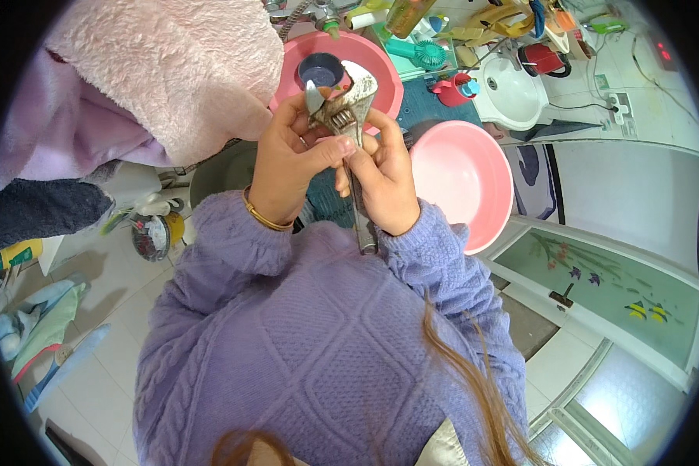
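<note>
An adjustable wrench is held up in front of my chest, its worn metal jaws pointing away and its handle running down toward my sweater. The jaws stand apart. My left hand grips the wrench at its head, with the thumb near the knurled adjusting screw. Closed around the upper handle, my right hand has its thumb beside the left one. Beyond the jaws sits a pink basin with a small dark bowl inside.
A lighter pink basin stands right of my hands. Farther back are a white sink, a red cup and a green brush. Fluffy pink cloth hangs at left. A glass-panelled door is at right.
</note>
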Motion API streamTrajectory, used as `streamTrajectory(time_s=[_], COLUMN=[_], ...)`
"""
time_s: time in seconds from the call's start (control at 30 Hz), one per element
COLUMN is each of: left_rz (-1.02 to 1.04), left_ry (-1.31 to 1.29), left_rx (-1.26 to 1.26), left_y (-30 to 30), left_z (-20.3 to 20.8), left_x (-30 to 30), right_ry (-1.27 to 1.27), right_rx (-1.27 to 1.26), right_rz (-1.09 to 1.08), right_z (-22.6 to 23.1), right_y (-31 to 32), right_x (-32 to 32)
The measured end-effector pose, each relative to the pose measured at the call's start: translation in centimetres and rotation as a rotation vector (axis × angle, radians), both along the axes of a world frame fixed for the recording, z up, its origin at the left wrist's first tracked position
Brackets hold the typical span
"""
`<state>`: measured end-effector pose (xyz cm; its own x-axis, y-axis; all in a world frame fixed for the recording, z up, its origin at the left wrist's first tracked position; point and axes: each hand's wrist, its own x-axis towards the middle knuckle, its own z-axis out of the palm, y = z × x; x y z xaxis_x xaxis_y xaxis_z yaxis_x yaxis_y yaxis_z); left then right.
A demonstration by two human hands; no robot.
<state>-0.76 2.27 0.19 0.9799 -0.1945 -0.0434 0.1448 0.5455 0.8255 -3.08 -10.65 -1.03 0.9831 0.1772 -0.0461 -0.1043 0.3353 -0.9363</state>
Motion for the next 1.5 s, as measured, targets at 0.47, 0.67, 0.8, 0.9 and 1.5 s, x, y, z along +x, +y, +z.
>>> streamTrajectory(time_s=[0.47, 0.67, 0.8, 0.9, 1.5], left_rz=[-0.02, -0.064, -0.183, -0.414, -0.282], left_ry=[0.033, -0.008, 0.192, 0.181, 0.097], left_rx=[-0.048, 0.001, -0.016, 0.118, 0.428], left_y=[0.1, -0.5, -1.9, -1.7, -1.3], left_z=[0.9, 0.2, -3.9, -6.1, -4.1], left_x=[0.2, 0.2, -1.3, -3.2, -3.7], right_ry=[0.037, 0.032, -0.009, 0.017, 0.055], right_rx=[0.044, 0.117, 0.194, 0.181, 0.208], right_rz=[-0.071, -0.139, -0.273, -0.342, -0.331], right_z=[2.5, 2.5, 1.2, 0.5, 2.7], right_y=[0.8, 0.5, 0.4, -0.2, -2.3], right_x=[-0.2, 0.0, 1.6, 2.7, 4.1])
